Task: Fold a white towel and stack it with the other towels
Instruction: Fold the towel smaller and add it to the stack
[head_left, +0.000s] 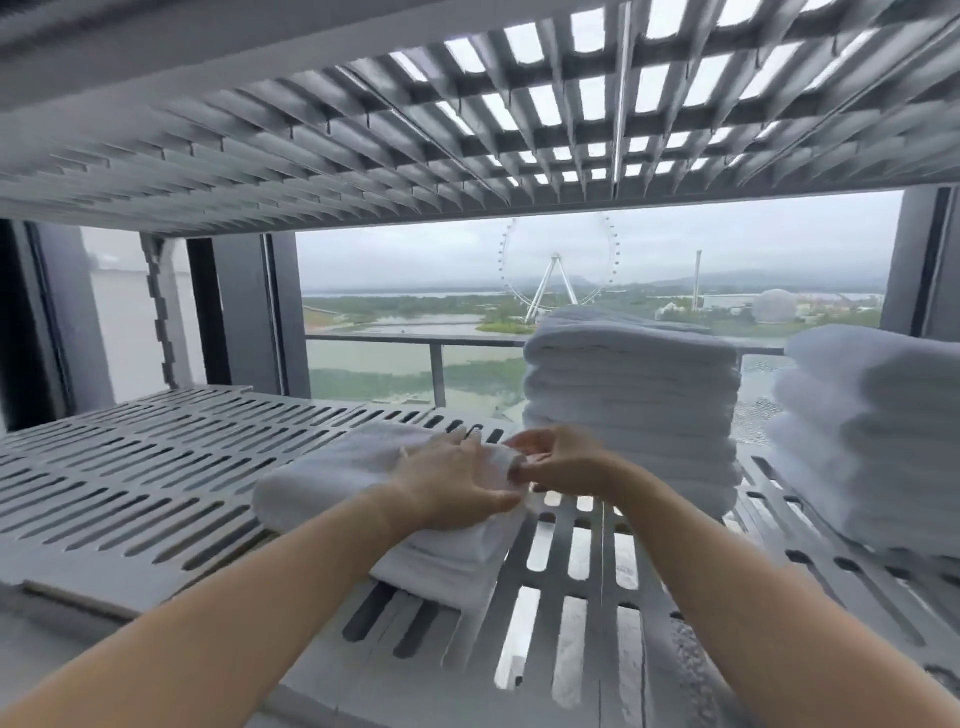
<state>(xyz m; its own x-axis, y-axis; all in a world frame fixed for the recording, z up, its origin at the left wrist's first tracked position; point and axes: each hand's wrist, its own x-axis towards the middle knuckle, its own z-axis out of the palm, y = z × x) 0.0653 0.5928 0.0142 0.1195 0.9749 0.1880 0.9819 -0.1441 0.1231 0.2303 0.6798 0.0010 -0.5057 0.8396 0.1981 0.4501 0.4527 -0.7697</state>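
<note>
A folded white towel (332, 486) lies on the slotted grey shelf (135, 467), on top of another folded towel (441, 571). My left hand (457, 486) rests flat on its right end, fingers spread. My right hand (563, 462) pinches the towel's right edge between thumb and fingers. Just to the right stands a tall stack of folded white towels (631, 405), close behind my right hand. A second stack (872, 436) stands at the far right.
Another slotted grey shelf (363, 119) hangs low overhead. A shelf post (161, 312) rises at the back left. Behind the shelving is a window with a balcony rail (415, 340). The left half of the lower shelf carries nothing.
</note>
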